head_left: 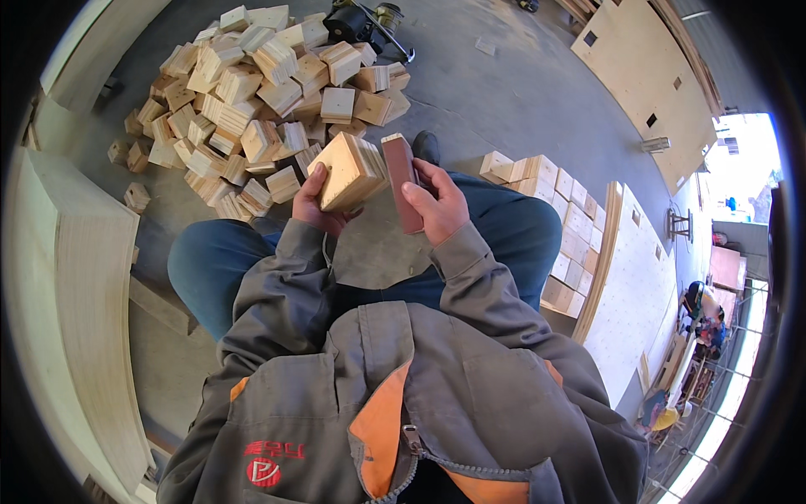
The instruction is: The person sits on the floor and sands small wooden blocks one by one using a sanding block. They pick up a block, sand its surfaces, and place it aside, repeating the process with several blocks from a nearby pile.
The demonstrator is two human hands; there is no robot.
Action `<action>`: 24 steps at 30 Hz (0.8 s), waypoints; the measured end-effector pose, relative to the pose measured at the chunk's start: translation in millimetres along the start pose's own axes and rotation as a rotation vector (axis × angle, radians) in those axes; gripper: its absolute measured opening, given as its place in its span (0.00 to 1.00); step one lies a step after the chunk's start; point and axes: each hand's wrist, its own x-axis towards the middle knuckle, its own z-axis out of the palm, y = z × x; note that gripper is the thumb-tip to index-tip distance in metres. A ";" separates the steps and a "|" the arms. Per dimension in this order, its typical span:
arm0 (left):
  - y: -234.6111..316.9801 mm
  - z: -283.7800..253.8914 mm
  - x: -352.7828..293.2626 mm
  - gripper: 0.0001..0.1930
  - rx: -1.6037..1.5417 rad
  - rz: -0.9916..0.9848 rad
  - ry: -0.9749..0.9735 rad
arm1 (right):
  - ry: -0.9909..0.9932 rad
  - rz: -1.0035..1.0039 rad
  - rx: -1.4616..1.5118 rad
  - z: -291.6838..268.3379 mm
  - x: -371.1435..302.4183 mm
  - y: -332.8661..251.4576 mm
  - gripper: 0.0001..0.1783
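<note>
Between my knees, my left hand (315, 208) grips a squarish block of layered pale wood (342, 170), tilted with its broad face up. My right hand (440, 204) is closed round a sanding block (398, 175), a narrow wooden bar faced with reddish-brown abrasive. Its long face stands close beside the wooden block's right edge; whether they touch I cannot tell. The fingers behind both pieces are partly hidden.
A big heap of similar wooden blocks (275, 60) lies on the floor ahead, left of centre. Beside it is a dark power tool (353, 23). Stacked blocks (577, 223) stand right of my knee, near leaning plywood panels (630, 281). Tall layered boards (80, 294) rise at left.
</note>
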 end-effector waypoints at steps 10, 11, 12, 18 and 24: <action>12.1 15.3 -16.8 0.37 -0.139 -0.016 -0.268 | -0.012 -0.195 -0.474 -2.8 -6.6 2.3 0.35; 11.4 14.5 -17.2 0.37 -0.130 -0.006 -0.268 | -0.017 -0.237 -0.520 -2.4 -8.9 0.4 0.35; 10.6 13.5 -17.5 0.37 -0.120 0.004 -0.268 | -0.021 -0.279 -0.566 -2.2 -10.7 -0.7 0.35; 1.7 0.9 -7.9 0.34 -0.006 0.030 -0.150 | -0.004 -0.309 -0.611 4.0 -13.6 1.2 0.34; -3.5 5.1 -7.4 0.35 0.058 -0.025 -0.223 | 0.100 -0.207 -0.479 -0.3 27.3 11.5 0.33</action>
